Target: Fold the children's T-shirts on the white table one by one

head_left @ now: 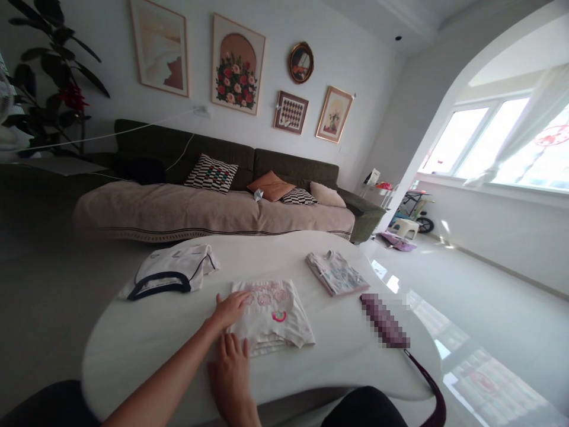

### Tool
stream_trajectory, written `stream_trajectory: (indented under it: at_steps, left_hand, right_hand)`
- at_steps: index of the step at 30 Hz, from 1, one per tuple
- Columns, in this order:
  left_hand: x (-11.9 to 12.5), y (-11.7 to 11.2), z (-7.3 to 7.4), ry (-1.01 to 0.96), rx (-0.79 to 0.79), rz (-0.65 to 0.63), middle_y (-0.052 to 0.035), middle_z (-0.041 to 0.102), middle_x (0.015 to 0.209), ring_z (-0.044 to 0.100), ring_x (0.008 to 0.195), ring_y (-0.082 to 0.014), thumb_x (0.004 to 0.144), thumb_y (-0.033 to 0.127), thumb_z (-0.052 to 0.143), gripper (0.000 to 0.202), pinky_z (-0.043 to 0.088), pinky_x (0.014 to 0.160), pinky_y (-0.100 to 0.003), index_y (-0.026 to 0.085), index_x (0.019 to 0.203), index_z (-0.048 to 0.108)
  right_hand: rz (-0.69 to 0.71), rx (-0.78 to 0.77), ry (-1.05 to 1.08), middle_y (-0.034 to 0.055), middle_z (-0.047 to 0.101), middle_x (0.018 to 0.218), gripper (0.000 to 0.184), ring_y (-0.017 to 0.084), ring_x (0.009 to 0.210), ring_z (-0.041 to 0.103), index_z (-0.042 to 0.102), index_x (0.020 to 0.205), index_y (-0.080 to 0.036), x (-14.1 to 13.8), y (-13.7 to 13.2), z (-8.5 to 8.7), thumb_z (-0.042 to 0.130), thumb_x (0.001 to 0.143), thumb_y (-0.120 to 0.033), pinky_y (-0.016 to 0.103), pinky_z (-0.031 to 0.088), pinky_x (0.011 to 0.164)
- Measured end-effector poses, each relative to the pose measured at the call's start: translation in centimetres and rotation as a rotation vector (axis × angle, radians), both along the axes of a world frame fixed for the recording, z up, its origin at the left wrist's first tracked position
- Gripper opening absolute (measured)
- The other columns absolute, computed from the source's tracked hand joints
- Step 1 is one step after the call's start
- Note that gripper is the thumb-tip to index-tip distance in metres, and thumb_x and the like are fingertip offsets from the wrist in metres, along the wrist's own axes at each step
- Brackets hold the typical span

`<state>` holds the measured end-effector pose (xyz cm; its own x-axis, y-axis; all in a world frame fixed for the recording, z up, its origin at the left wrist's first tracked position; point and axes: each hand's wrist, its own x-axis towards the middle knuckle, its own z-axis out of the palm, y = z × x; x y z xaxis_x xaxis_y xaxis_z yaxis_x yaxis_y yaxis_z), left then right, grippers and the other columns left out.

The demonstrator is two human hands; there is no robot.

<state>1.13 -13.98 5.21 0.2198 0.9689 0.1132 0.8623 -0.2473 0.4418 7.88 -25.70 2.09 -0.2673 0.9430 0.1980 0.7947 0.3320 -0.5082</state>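
Note:
A folded white shirt (271, 323) with pink lettering and a small rainbow patch lies in the middle of the white table (169, 344). On its left edge rests my left hand (231, 308), open, its fingers stretched over the fabric. Just below, my right hand (232, 370) lies flat and open at the shirt's lower left corner, fingertips at the cloth's edge. Neither hand grips anything. To the left is a white garment with dark trim (171, 270), loosely laid out. A folded pale printed garment (336, 273) sits at the right.
A pixelated purple object (384, 320) with a dark strap (427, 373) lies by the table's right edge, the strap hanging over it. Behind the table stands a dark green sofa (293, 163) with cushions. My knee (364, 409) is close to the front edge.

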Motion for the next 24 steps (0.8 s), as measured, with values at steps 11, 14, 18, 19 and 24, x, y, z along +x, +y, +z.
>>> stream_trajectory:
  at_steps: [11, 14, 18, 19, 24]
  left_hand:
    - [4.0, -11.7, -2.7, 0.050, 0.241, -0.123, -0.0017, 0.065, 0.095, 0.055, 0.092, -0.0200, 0.083, 0.023, 0.039, 0.028, 0.009, 0.099, -0.063, 0.030, 0.101, 0.060]
    - [9.1, -13.9, -5.3, 0.071, 0.309, -0.349, -0.0064, 0.067, 0.094, 0.060, 0.085, -0.0218, 0.076, 0.031, 0.053, 0.026, 0.031, 0.096, -0.054, 0.028, 0.101, 0.061]
    - [14.3, -14.4, -5.8, 0.032, 0.322, -0.562, -0.0071, 0.064, 0.106, 0.061, 0.090, -0.0230, 0.077, 0.028, 0.054, 0.024, 0.043, 0.087, -0.045, 0.030, 0.099, 0.062]
    - [14.5, -14.1, -5.2, -0.023, 0.307, -0.568, -0.0059, 0.063, 0.108, 0.059, 0.094, -0.0219, 0.078, 0.027, 0.052, 0.025, 0.042, 0.089, -0.043, 0.030, 0.100, 0.061]
    - [7.6, -10.0, -2.2, -0.273, 0.301, -0.143, -0.0052, 0.063, 0.100, 0.057, 0.094, -0.0168, 0.083, 0.021, 0.040, 0.028, 0.044, 0.086, -0.031, 0.022, 0.101, 0.060]
  right_hand:
    - [-0.212, 0.101, -0.223, -0.0024, 0.062, 0.093, 0.019, 0.017, 0.095, 0.057, 0.054, 0.090, -0.029, 16.6, -1.5, -1.3, 0.039, 0.084, -0.019, 0.052, 0.023, 0.099]
    - [-0.276, 0.077, -0.317, 0.0020, 0.060, 0.104, 0.026, 0.019, 0.109, 0.049, 0.053, 0.089, -0.025, 20.0, 0.2, -0.3, 0.030, 0.085, -0.014, 0.053, 0.020, 0.099]
    - [-0.337, 0.043, -0.347, 0.0052, 0.058, 0.111, 0.028, 0.020, 0.118, 0.040, 0.053, 0.094, -0.022, 22.0, 3.3, 1.5, 0.029, 0.084, -0.012, 0.049, 0.022, 0.097]
    - [-0.345, 0.030, -0.345, 0.0054, 0.060, 0.107, 0.027, 0.020, 0.115, 0.043, 0.055, 0.091, -0.021, 22.1, 4.0, 2.0, 0.030, 0.084, -0.012, 0.047, 0.024, 0.096]
    - [-0.357, 0.025, -0.321, 0.0067, 0.063, 0.084, 0.028, 0.018, 0.089, 0.055, 0.058, 0.077, -0.018, 21.1, 7.0, 4.3, 0.032, 0.085, -0.016, 0.032, 0.034, 0.082]
